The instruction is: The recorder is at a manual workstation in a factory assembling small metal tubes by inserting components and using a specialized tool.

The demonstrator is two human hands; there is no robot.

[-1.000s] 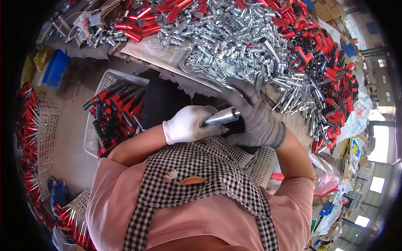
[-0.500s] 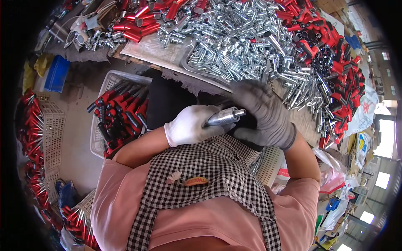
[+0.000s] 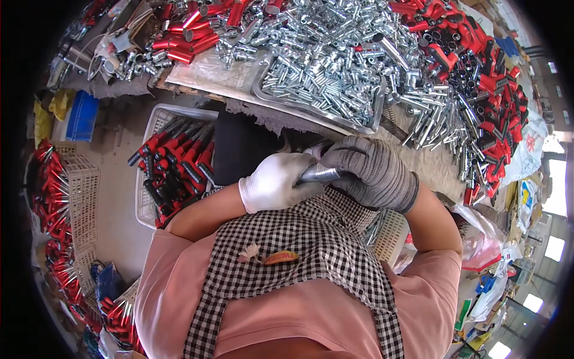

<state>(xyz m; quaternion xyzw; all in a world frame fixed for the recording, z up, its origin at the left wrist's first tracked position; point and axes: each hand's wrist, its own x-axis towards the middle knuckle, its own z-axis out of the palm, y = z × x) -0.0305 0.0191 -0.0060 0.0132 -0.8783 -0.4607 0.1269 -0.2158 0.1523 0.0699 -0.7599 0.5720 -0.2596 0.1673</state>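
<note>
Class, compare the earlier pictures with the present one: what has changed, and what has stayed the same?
The right hand, loosely open beside the tube before, has come in toward the left and closed over its end, hiding it. The tray's near right corner now shows. The left hand still grips the tube; the basket of red-and-black parts stays put.

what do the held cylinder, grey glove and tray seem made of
Held cylinder: metal, probably plated, with a smooth silvery shine. Grey glove: seemingly knitted fabric, matte, with visible ribbing. Tray: apparently polished metal, judging by its gleaming rim.
</note>
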